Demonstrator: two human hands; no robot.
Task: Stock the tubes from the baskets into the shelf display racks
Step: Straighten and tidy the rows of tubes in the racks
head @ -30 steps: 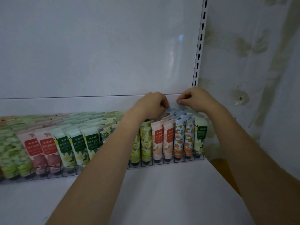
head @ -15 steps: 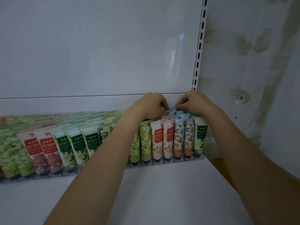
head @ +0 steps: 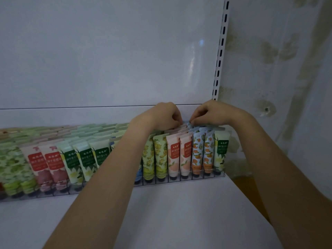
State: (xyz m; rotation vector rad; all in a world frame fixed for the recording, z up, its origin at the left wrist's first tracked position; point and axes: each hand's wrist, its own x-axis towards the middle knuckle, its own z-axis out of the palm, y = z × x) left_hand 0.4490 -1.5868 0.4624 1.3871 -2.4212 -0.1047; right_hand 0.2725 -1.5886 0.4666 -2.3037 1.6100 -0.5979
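Note:
A clear display rack (head: 197, 177) runs along the white shelf, filled with rows of upright tubes: green leaf, red-label pink, green-label white, yellow lemon (head: 160, 155), peach (head: 173, 155), orange-print blue (head: 208, 151) ones. Both my hands reach to the back of the rack's right end. My left hand (head: 161, 115) has its fingers curled over the tops of the rear peach tubes. My right hand (head: 210, 112) pinches the top edge of a light blue tube (head: 188, 124) in the back rows. The fingertips of both hands nearly meet there.
The white back panel rises behind the rack, with a slotted upright (head: 220, 51) at its right edge. A stained wall (head: 278, 69) lies to the right. The white shelf front (head: 179, 212) lies below my arms. An orange-brown surface (head: 246, 186) shows beyond the shelf's right end.
My right hand has shifted slightly left and down toward my left hand, onto the rear blue tubes. My left hand stays in place.

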